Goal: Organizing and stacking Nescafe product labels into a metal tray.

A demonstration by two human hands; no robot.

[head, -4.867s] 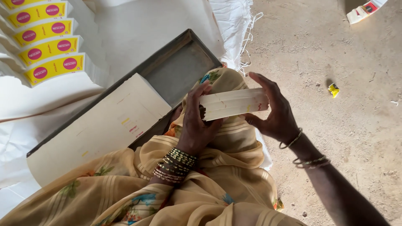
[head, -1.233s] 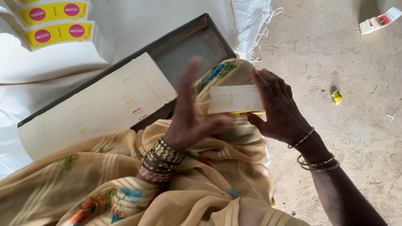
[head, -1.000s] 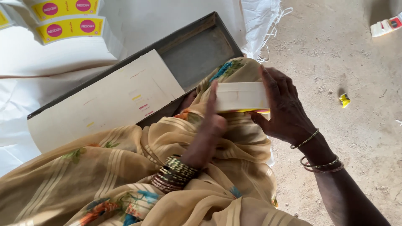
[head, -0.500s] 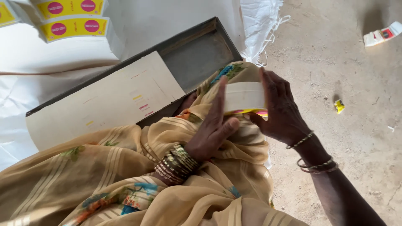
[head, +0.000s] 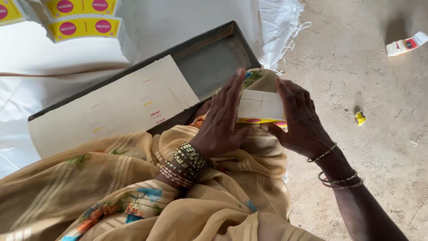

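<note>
A dark metal tray [head: 209, 58] with a pale card sheet [head: 111, 107] fills the upper left of the frame; right of centre, the small carton stack [head: 261, 106] lies long-axis left to right between both palms; left hand [head: 220, 120] flat against its left end, fingers extended; right hand [head: 301, 120] curled round its right end, gripping.

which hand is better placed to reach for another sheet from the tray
Left, probably. The left hand lies flat against the carton, on the side nearest the sheet in the tray. The right hand wraps the carton's far side.
</note>
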